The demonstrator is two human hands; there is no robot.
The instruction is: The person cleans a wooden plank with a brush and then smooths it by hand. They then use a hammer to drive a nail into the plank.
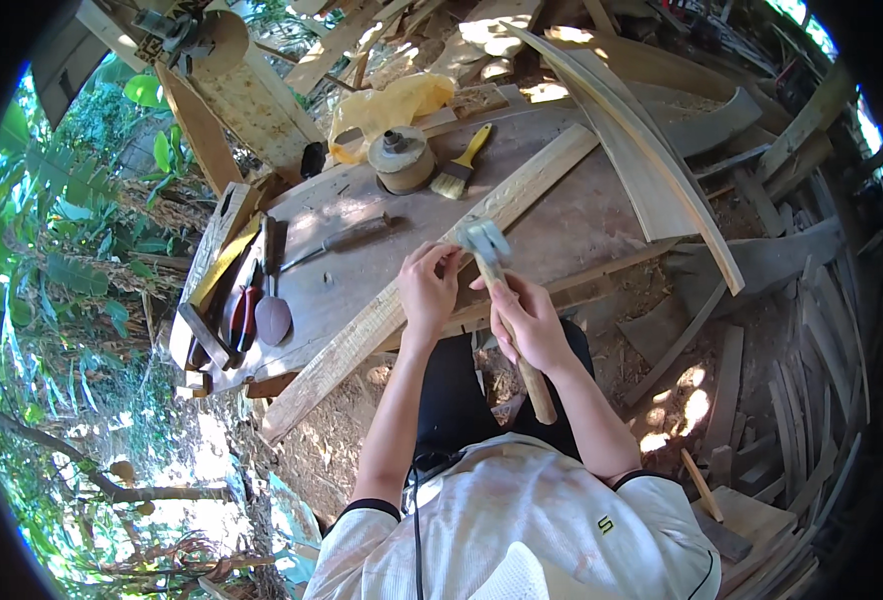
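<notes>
My right hand (pixel 528 318) is wrapped round the wooden handle of a hammer (pixel 532 385). Its metal head, slightly blurred, is just above a long wooden plank (pixel 362 335) that lies slantwise across the workbench (pixel 602 205). My left hand (pixel 430 292) is at the plank, left of the hammer head, with thumb and fingers pinched together. Whatever is between those fingertips, if anything, is too small to make out.
A paintbrush (pixel 464 160), a round tin (pixel 402 160) and a yellow plastic bag (pixel 402 105) sit at the bench's far side. Leftward lie a long-shafted hand tool (pixel 352 236), red-handled pliers (pixel 246 312) and a hammer (pixel 209 335). Curved boards (pixel 642 150) lean at the right.
</notes>
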